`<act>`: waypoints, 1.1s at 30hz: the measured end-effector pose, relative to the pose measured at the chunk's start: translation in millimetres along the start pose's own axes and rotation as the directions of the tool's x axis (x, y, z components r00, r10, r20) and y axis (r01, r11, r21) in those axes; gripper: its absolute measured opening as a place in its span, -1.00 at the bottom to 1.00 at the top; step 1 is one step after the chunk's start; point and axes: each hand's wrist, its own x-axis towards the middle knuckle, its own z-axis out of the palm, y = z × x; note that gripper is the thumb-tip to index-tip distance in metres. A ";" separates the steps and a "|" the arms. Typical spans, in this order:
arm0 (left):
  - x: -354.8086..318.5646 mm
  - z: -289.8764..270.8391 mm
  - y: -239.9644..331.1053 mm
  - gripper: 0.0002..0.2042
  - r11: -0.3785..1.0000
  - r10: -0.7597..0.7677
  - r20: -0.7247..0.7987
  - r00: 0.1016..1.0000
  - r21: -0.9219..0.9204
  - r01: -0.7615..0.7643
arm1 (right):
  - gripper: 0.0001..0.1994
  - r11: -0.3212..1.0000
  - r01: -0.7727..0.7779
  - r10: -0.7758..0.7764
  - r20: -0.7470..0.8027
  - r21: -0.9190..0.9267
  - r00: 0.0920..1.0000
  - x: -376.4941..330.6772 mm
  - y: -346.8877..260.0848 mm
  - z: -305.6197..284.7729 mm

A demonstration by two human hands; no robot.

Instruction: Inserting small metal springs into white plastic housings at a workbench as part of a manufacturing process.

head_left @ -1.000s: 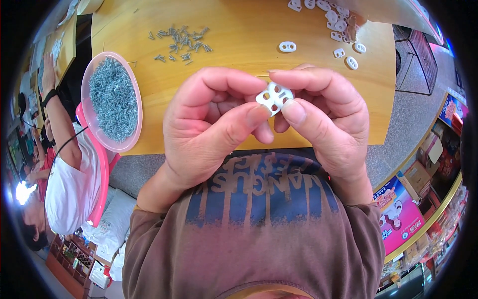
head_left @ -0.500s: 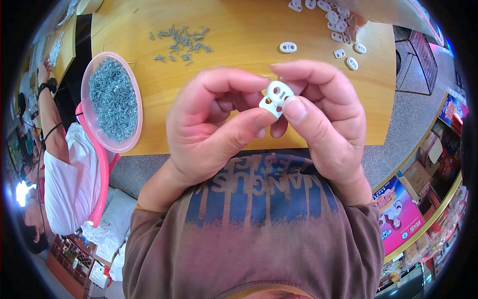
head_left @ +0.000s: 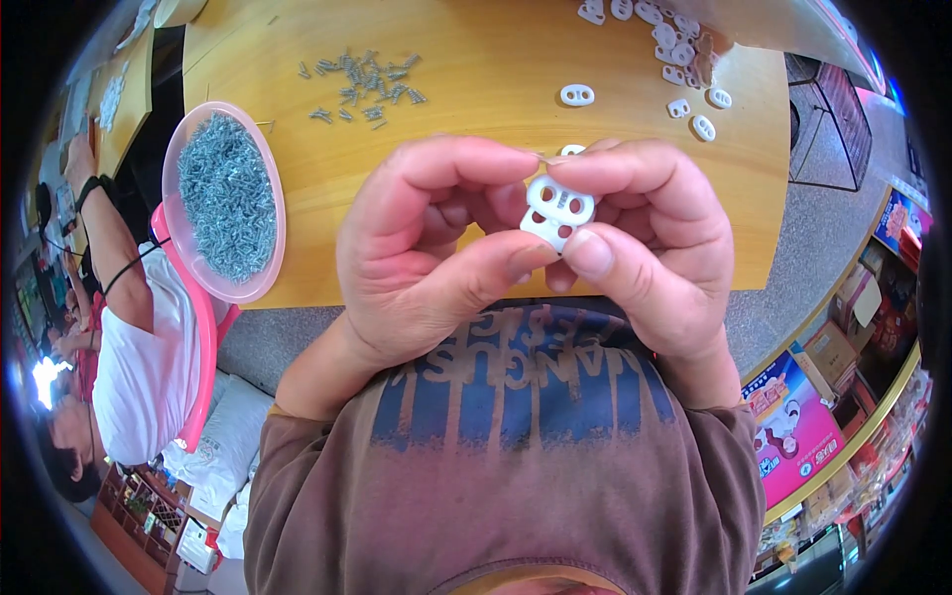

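Between both hands, above the table's near edge, is a white plastic two-hole cord lock [head_left: 561, 198], its upper and lower pieces each showing holes. My left hand [head_left: 412, 248] pinches it from the left, with the thumb at the lower piece and the index fingertip near the top. My right hand [head_left: 669, 243] grips its right side between thumb and curled index finger. Fingers hide the lock's back and whatever lies between its pieces. A bit of another white piece [head_left: 572, 151] peeks out behind my right index finger. Farther off, a white cord lock [head_left: 577, 95] lies flat.
A pink bowl [head_left: 279, 213] full of small metal springs [head_left: 226, 193] stands at the table's left. Loose springs [head_left: 367, 81] are scattered at the back. More white cord lock parts [head_left: 674, 45] lie at the back right. A person in a white shirt [head_left: 149, 367] sits at far left.
The cord lock has turned in my fingers, so its upper piece now lies more level and both its holes show. My right index finger has come down over its top edge.
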 end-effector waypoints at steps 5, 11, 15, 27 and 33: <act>1.5 2.6 1.9 -0.63 0.999 -0.026 -0.009 1.000 -0.025 0.026 | -0.76 0.960 -0.221 0.238 -0.082 0.171 0.968 -0.5 -9.0 1.2; 1.7 -0.7 1.9 -0.65 0.997 -0.053 -0.002 0.999 0.056 0.053 | -0.76 0.957 -0.256 0.272 -0.114 0.136 0.956 2.7 -11.2 3.1; 5.0 8.9 5.9 -0.65 0.995 -0.101 -0.075 0.992 0.009 0.102 | -0.73 0.949 -0.252 0.279 -0.131 0.192 0.951 6.1 -11.6 6.8; 10.5 16.7 12.2 -0.60 0.989 -0.139 -0.141 0.980 0.032 0.145 | -0.76 0.928 -0.252 0.297 -0.136 0.276 0.945 12.3 -16.7 7.8; 8.7 15.8 11.5 -0.57 0.994 -0.085 -0.109 0.990 0.062 0.092 | -0.72 0.942 -0.223 0.258 -0.118 0.250 0.959 7.6 -15.2 4.5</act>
